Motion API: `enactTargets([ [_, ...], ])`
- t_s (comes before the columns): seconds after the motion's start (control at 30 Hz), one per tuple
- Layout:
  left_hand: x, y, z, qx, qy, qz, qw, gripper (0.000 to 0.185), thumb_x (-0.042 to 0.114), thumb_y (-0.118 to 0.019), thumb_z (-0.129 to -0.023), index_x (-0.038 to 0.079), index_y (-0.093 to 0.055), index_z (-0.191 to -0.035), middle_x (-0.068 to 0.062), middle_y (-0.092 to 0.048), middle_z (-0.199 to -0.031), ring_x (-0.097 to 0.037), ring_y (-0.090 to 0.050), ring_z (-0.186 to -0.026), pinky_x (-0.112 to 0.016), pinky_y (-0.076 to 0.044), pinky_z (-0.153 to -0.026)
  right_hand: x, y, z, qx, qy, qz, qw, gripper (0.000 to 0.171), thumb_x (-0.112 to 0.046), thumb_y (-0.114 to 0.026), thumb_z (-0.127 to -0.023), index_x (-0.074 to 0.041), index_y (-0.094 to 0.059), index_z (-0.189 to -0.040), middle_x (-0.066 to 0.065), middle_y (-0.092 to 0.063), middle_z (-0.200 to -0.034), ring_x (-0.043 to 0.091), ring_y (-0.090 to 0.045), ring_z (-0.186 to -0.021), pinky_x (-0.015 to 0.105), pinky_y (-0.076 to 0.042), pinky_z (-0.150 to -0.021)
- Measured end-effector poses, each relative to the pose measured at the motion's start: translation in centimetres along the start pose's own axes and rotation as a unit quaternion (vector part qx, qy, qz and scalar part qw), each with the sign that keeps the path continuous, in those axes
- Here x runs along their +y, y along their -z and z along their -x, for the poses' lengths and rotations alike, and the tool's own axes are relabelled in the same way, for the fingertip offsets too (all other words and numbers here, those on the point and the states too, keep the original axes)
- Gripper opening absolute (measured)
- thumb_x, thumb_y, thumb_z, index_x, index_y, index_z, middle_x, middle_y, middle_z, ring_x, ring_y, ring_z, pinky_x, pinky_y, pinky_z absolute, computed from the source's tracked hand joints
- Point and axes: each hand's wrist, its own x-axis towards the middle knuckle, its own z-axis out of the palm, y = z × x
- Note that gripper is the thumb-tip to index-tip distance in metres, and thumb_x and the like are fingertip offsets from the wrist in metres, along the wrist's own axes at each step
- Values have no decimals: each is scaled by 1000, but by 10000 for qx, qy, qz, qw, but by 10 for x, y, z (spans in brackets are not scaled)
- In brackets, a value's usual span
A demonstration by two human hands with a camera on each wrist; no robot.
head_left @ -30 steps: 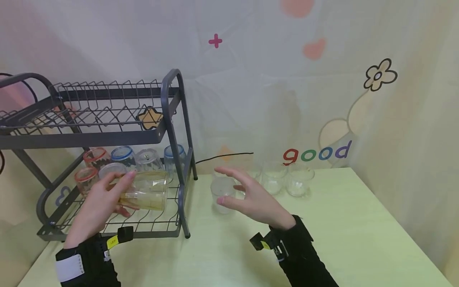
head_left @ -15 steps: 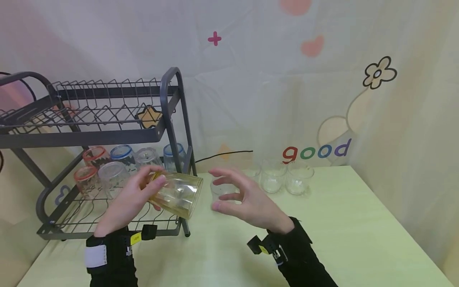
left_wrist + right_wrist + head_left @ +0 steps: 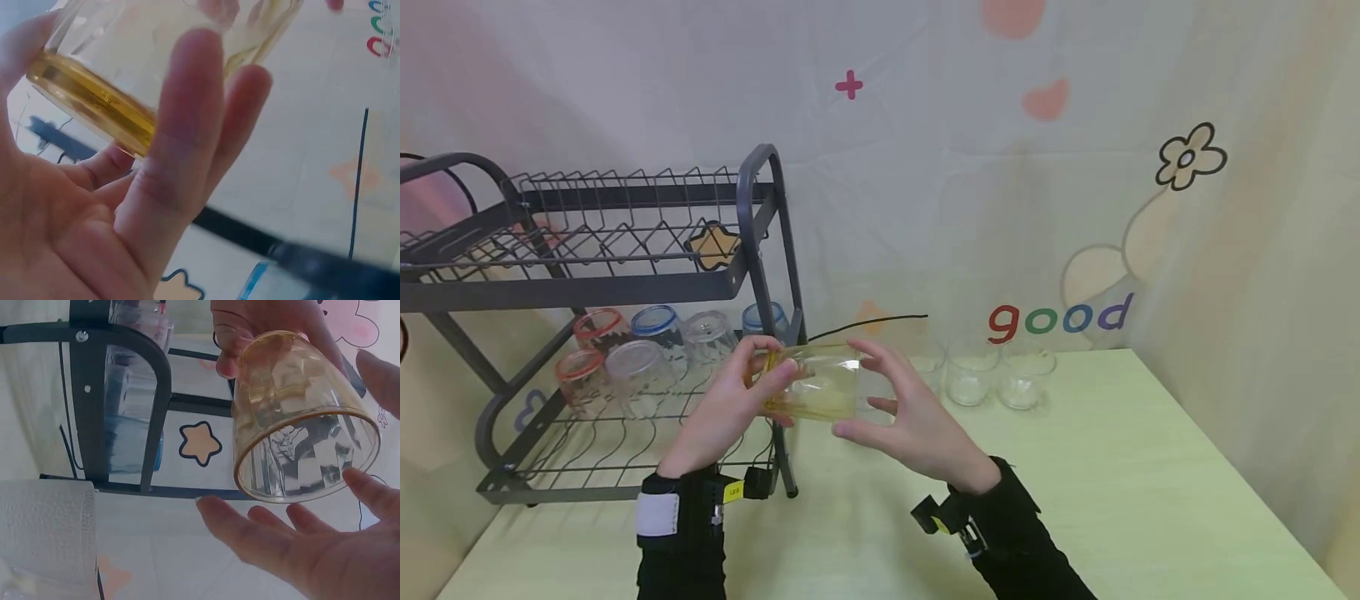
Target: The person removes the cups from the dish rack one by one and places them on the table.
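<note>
An amber glass (image 3: 816, 385) lies on its side in the air, just right of the dish rack's front post. My left hand (image 3: 767, 385) grips its thick base, thumb on one side and fingers on the other (image 3: 187, 125). The glass (image 3: 144, 56) fills the top of the left wrist view. My right hand (image 3: 876, 400) is cupped round the open mouth, index finger above the rim and thumb below. In the right wrist view the glass (image 3: 294, 419) points its mouth at my spread right fingers (image 3: 269, 537), which lie close to the rim without clasping it.
A dark two-tier wire dish rack (image 3: 760, 250) stands on the left, with several upturned glasses (image 3: 640, 350) on its lower shelf. Clear glasses (image 3: 970, 375) stand at the back of the pale green table (image 3: 1112, 483). A black cable (image 3: 865, 323) runs along the wall.
My left hand has carried the amber glass right, out of the rack's lower shelf and up. My right hand has come in to meet its open end.
</note>
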Motion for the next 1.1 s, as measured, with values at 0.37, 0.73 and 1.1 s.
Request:
enactTargets([
  [0.37, 1, -17, -9, -318, -332, 998, 9939, 38, 29, -50, -103, 4, -35, -127, -25, -48, -127, -38, -60, -102, -47, -59, -68, -18, 7, 4, 425, 346, -168, 9984, 78, 2, -80, -78, -14, -44, -145, 6, -42, -137, 28, -44, -120, 39, -54, -90],
  [0.73, 9, -42, -19, -56, -465, 1146, 9923, 36, 33, -45, -104, 6, -37, -127, -22, -47, -121, -34, -59, -95, -41, -58, -64, -7, 24, 5, 782, 552, 208, 9952, 76, -6, -81, -80, -25, -46, -144, 3, -45, -133, 28, -44, -115, 40, -56, -83],
  [1.1, 6, -72, -35, -157, -459, 1325, 9900, 44, 44, -42, -104, 10, -41, -132, -17, -47, -128, -34, -57, -104, -44, -58, -69, -4, 45, 11, 1087, 428, 960, 9885, 72, -17, -82, -80, -27, -48, -143, 1, -44, -134, 19, -45, -111, 36, -57, -78],
])
